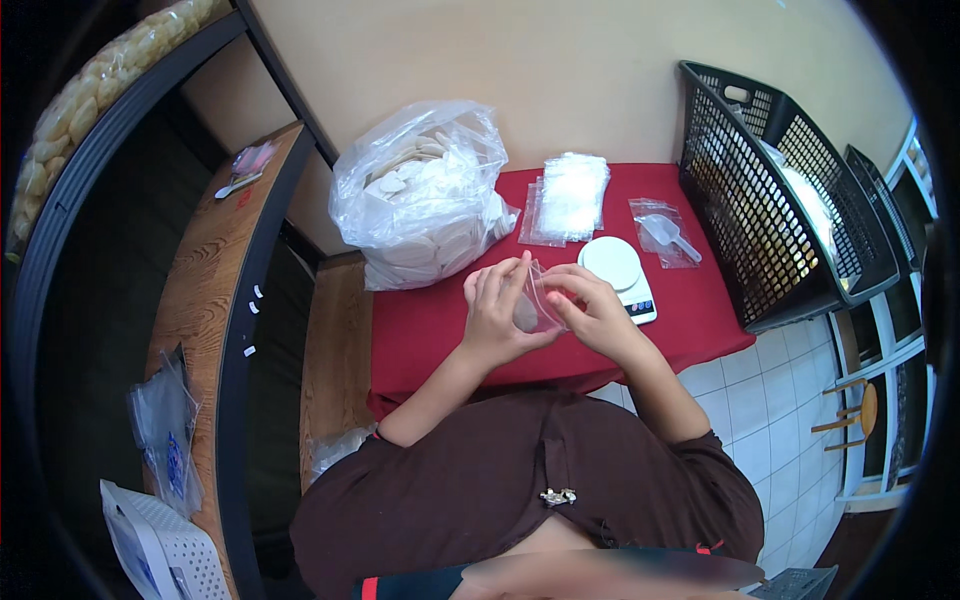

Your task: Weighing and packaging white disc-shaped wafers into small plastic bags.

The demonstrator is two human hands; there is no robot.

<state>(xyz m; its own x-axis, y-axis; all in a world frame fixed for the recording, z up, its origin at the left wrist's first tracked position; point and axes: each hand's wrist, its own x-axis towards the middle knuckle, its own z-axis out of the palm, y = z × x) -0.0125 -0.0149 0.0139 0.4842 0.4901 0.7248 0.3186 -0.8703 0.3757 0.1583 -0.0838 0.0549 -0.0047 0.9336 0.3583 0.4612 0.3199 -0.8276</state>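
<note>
A plastic sack [352, 205] of pale discs [420, 165] is seen upper centre. By the left hand [495, 312] and right hand [595, 314], both closed on it, 1 small clear bag [541, 308] is held mid-frame: presumably light, limp, best pinched at the rim.

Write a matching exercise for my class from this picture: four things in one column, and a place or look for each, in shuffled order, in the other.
Things
1. Small clear bag
2. Scale
3. Scoop
4. Crate

Places and looks
A. Black, with many holes in its walls
B. Between the scale and the crate
C. Held between the left hand and the right hand
D. White, with a round top

Pairs: 1-C, 2-D, 3-B, 4-A
</note>
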